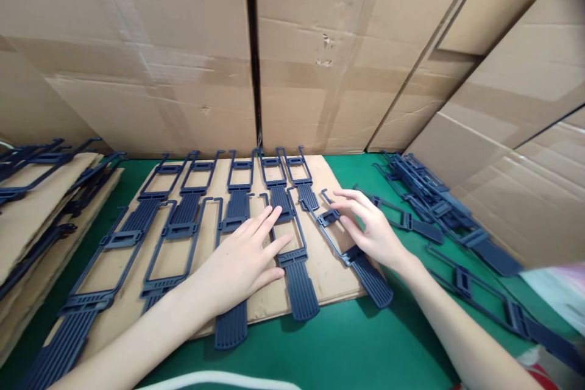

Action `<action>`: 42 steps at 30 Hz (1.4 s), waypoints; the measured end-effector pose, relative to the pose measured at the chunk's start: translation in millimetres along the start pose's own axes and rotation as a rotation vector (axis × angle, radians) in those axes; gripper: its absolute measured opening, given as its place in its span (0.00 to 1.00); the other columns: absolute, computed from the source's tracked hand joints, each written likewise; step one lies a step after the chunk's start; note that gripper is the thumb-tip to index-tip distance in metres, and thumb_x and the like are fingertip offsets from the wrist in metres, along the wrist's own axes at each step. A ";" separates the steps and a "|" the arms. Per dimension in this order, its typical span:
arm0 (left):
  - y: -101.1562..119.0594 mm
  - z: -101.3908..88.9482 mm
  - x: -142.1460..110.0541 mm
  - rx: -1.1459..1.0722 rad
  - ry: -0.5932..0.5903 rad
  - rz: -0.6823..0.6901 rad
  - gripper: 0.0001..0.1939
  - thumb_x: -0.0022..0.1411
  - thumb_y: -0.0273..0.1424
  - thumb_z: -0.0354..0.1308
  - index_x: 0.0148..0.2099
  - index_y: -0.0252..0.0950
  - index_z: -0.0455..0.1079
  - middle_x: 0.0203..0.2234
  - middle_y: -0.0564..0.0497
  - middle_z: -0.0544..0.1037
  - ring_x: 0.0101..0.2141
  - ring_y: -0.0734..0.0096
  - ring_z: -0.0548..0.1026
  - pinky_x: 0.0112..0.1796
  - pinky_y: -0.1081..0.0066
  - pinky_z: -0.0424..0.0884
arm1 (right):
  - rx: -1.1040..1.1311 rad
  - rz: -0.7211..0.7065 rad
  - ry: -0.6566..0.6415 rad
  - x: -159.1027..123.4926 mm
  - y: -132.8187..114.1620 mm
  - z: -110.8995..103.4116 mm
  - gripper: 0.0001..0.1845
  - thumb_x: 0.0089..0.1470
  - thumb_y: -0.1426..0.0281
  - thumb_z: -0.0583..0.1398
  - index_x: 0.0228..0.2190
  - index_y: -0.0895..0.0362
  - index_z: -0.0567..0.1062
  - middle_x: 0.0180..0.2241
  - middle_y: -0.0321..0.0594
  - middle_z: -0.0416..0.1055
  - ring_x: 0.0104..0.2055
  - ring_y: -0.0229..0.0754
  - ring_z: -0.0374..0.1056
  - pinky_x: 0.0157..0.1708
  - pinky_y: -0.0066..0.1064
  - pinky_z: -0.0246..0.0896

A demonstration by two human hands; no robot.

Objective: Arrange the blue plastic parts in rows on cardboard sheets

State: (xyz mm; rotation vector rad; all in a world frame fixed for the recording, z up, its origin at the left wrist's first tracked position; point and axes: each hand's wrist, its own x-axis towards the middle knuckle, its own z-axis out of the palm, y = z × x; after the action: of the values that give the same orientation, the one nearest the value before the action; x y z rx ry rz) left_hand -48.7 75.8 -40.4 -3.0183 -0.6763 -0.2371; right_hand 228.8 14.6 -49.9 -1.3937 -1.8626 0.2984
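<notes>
Dark blue plastic frames, each with a ribbed tongue, lie in two rows on a cardboard sheet [333, 280]. My left hand [247, 259] is stretched flat over the front row, fingers apart, its fingertips at one frame [304, 289]. Part of the frame to its left [231, 326] is hidden under this hand. My right hand [370, 228] is at the rightmost frame [372, 280], which lies askew over the sheet's right edge. Its fingers are spread and slightly bent, covering that frame's right rail; whether they touch it I cannot tell.
Loose frames [439, 195] are heaped on the green table [283, 353] at the right. To the left stands a stack of cardboard sheets [50, 213] layered with more frames. Large cardboard boxes [183, 42] wall off the back and right. A white curved tube [219, 379] crosses the front edge.
</notes>
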 end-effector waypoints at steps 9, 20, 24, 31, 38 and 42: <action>0.5 -0.8 0.4 -0.004 0.008 -0.003 0.25 0.62 0.42 0.54 0.59 0.39 0.63 0.64 0.38 0.48 0.62 0.47 0.50 0.57 0.52 0.56 | -0.159 -0.092 -0.050 -0.4 2.2 3.9 0.09 0.55 0.78 0.52 0.31 0.56 0.70 0.43 0.44 0.69 0.48 0.45 0.64 0.48 0.42 0.58; 0.7 -2.3 2.4 -0.004 0.011 0.004 0.27 0.60 0.43 0.56 0.58 0.38 0.64 0.64 0.36 0.49 0.62 0.46 0.51 0.56 0.51 0.57 | -0.147 -0.097 0.009 -3.9 -5.1 9.6 0.11 0.57 0.77 0.53 0.32 0.55 0.75 0.42 0.42 0.71 0.45 0.43 0.66 0.46 0.40 0.63; -0.9 -6.4 2.7 -0.002 0.001 0.004 0.24 0.61 0.43 0.55 0.56 0.36 0.66 0.63 0.36 0.51 0.62 0.47 0.51 0.57 0.51 0.57 | -0.150 -0.101 0.001 -6.0 -4.3 10.5 0.14 0.58 0.76 0.52 0.35 0.54 0.77 0.44 0.42 0.71 0.46 0.43 0.66 0.47 0.42 0.63; -3.5 -10.6 1.2 -0.025 0.019 -0.008 0.17 0.64 0.39 0.52 0.50 0.35 0.69 0.63 0.40 0.52 0.62 0.52 0.52 0.58 0.54 0.56 | -0.149 -0.157 -0.084 -6.6 -6.4 10.7 0.19 0.60 0.77 0.49 0.43 0.51 0.76 0.50 0.43 0.67 0.50 0.43 0.64 0.48 0.43 0.64; -4.5 -12.5 3.0 -0.020 -0.017 -0.014 0.24 0.59 0.48 0.55 0.41 0.29 0.69 0.62 0.33 0.51 0.62 0.49 0.51 0.58 0.54 0.58 | -0.266 -0.168 -0.169 -7.3 -9.0 12.3 0.23 0.59 0.79 0.48 0.51 0.53 0.71 0.56 0.46 0.60 0.55 0.46 0.58 0.53 0.47 0.57; -4.0 -11.6 2.5 -0.033 -0.009 -0.024 0.23 0.58 0.48 0.56 0.39 0.29 0.68 0.63 0.35 0.51 0.62 0.49 0.51 0.59 0.55 0.56 | -0.283 -0.149 -0.186 -6.5 -8.3 12.4 0.22 0.60 0.77 0.48 0.51 0.51 0.70 0.57 0.44 0.60 0.56 0.47 0.57 0.53 0.48 0.56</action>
State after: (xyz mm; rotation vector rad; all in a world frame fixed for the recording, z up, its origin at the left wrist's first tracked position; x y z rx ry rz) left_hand -49.9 79.6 -28.6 -3.0462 -0.7162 -0.2383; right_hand 214.9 8.8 -56.1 -1.4405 -2.2181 0.0930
